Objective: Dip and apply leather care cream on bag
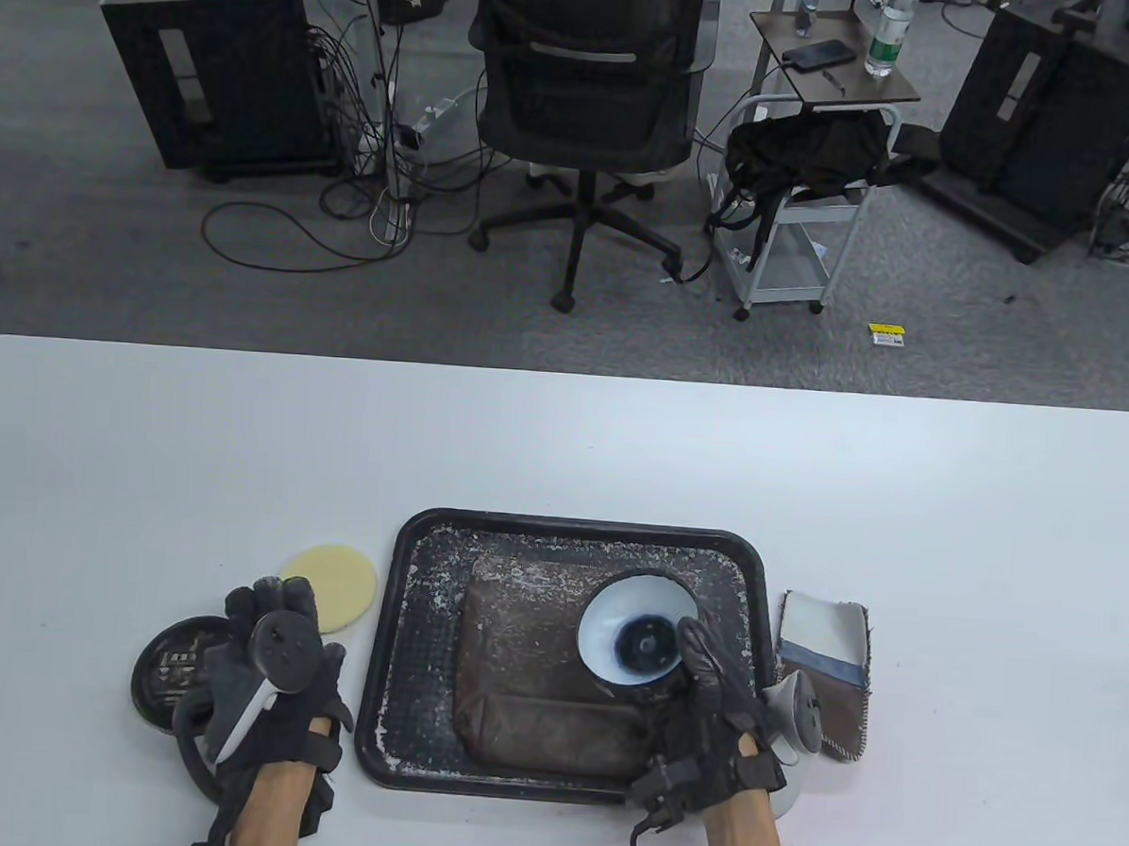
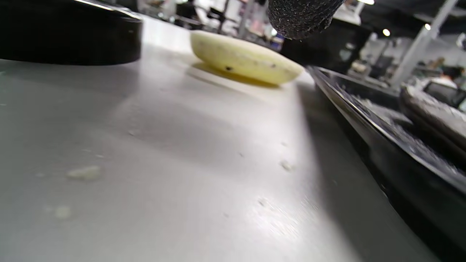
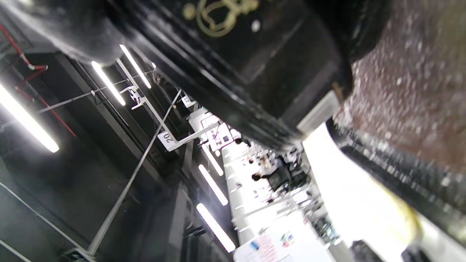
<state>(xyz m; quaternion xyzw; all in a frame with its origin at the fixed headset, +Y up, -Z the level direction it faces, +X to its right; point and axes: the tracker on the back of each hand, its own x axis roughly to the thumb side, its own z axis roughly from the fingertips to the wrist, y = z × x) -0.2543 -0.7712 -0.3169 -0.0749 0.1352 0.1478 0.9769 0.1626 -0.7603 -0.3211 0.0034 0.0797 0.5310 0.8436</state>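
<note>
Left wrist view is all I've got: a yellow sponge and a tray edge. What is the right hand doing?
Observer: The right hand grips the open cream jar, tilted, over the bag in the tray.
Operator: Is the left hand holding anything?
Observer: No. The left hand rests on the table by the black lid, just short of the sponge.
Operator: Anything right of the tray?
Observer: A folded cloth lies beside it.

Beyond the white table [image 1: 563, 442]: black office chair [image 1: 582, 93], white cart [image 1: 803, 209] bearing a phone [image 1: 818, 54] and bottle [image 1: 885, 33], cables on grey carpet.
</note>
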